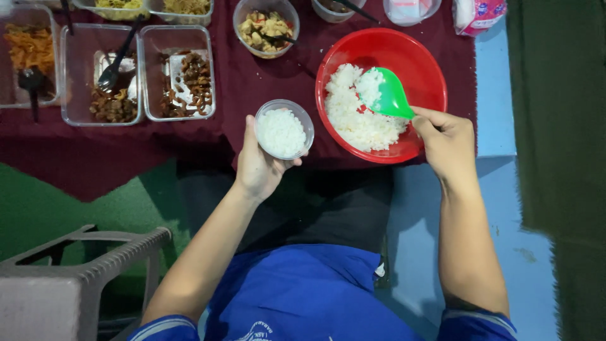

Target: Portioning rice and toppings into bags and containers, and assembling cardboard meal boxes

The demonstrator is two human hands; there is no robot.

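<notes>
Left hand cups the small clear rice cup just left of the red bowl, thin-walled, likely light and flexible; right hand grips the green paddle over sticky rice.

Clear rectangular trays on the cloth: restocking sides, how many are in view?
5, some cropped: left tray, spoon tray, right tray in the front row; two rear trays at the top edge. More may lie out of frame.

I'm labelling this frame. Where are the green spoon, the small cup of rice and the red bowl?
green spoon (391, 95): head view, on its scoop.
small cup of rice (282, 131): head view, on the rice inside.
red bowl (421, 69): head view, on the bare inner wall.
</notes>
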